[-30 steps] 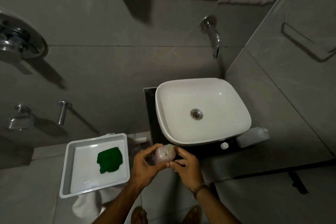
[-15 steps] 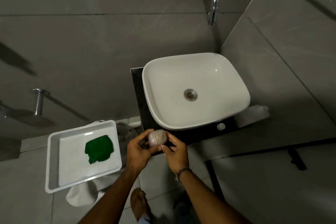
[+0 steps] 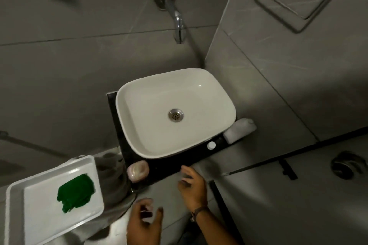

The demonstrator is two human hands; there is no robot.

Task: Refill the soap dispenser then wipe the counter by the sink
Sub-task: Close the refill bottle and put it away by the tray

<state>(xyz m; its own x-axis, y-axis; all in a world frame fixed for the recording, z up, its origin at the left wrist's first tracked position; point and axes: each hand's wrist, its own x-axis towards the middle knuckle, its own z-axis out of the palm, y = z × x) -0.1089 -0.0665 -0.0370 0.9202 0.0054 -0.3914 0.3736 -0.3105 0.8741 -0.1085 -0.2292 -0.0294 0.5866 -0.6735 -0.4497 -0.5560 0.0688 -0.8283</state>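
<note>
A pinkish translucent soap dispenser (image 3: pixel 138 171) stands on the black counter (image 3: pixel 169 165) at its front left corner, in front of the white sink basin (image 3: pixel 151 117). My left hand (image 3: pixel 144 223) hangs empty below it with fingers apart. My right hand (image 3: pixel 192 185) is also empty and spread, just off the counter's front edge. A white refill bottle (image 3: pixel 240 130) lies on its side at the counter's right end, with a small white cap (image 3: pixel 211 145) close to it. A green cloth (image 3: pixel 75 192) lies in a white tray (image 3: pixel 39 225) at the lower left.
A chrome tap (image 3: pixel 175 16) juts from the grey tiled wall above the basin. The tray rests on a white object at the lower left. A tiled wall with a towel bar (image 3: pixel 298 6) closes the right side. A black glass-partition rail (image 3: pixel 298 153) runs along the right.
Both hands held the soap dispenser before; it now stands on the counter and both hands have drawn back, empty. The camera view has shifted closer and downward.
</note>
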